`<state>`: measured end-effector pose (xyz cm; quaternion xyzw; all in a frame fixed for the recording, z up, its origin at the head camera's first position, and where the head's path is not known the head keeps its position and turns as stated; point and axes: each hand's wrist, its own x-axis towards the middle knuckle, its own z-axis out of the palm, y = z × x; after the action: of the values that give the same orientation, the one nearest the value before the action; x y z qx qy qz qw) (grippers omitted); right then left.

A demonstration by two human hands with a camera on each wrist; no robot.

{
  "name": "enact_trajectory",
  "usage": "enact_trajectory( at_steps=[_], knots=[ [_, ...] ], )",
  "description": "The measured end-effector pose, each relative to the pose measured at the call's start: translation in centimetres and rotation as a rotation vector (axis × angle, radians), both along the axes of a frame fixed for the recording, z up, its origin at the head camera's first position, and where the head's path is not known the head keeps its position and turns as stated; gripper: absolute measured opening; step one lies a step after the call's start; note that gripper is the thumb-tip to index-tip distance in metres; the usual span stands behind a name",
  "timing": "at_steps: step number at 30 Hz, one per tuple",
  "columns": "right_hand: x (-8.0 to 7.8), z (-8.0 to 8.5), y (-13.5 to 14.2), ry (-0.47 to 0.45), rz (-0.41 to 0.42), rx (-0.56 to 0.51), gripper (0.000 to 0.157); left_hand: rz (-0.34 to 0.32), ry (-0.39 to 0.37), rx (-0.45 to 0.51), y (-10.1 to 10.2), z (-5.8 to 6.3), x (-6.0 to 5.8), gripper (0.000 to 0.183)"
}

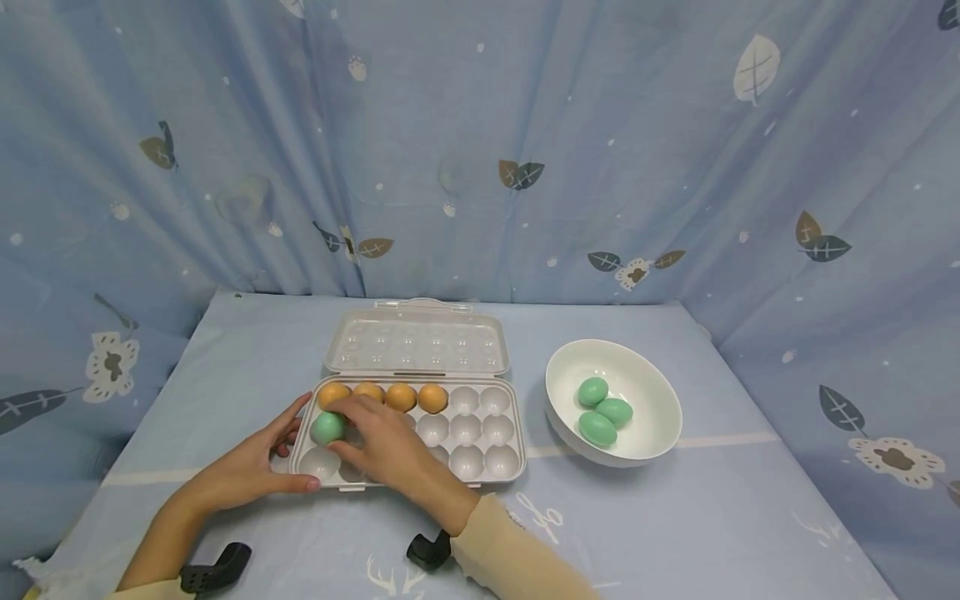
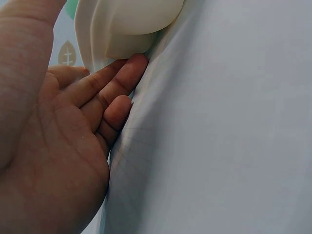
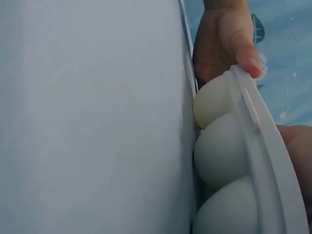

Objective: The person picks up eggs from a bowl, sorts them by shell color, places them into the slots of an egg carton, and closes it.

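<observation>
My right hand [image 1: 390, 442] reaches over the egg carton [image 1: 521, 462] and pinches a green egg [image 1: 327, 428] at the left end of its middle row. Right behind that egg, several orange-yellow eggs [image 1: 432, 398] sit in the back row. My left hand [image 1: 243, 468] is at the carton's front left corner, thumb by the front edge and fingers along the left side. In the left wrist view its relaxed fingertips [image 2: 139, 63] lie against the carton's rounded underside. The right wrist view shows the carton's cups [image 3: 222, 151] from below, with the left thumb at the rim.
Right of the carton stands a white bowl [image 1: 652, 417] with three green eggs [image 1: 597, 428] inside. The carton's clear lid [image 1: 420, 342] lies folded back behind it. A pale blue cloth [image 1: 712, 533] covers the table, and patterned curtains [image 1: 480, 150] hang behind and at both sides.
</observation>
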<state>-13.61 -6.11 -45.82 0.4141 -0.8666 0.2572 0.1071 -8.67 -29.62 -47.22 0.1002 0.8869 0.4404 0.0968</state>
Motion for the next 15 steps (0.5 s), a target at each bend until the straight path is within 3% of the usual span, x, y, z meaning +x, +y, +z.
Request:
enact_trajectory(
  at_steps=[15],
  knots=[
    [0.14,-0.35,-0.58,0.093,-0.043,0.060,0.046,-0.004,0.008,-0.012,0.04,0.04,0.05,0.117]
  ],
)
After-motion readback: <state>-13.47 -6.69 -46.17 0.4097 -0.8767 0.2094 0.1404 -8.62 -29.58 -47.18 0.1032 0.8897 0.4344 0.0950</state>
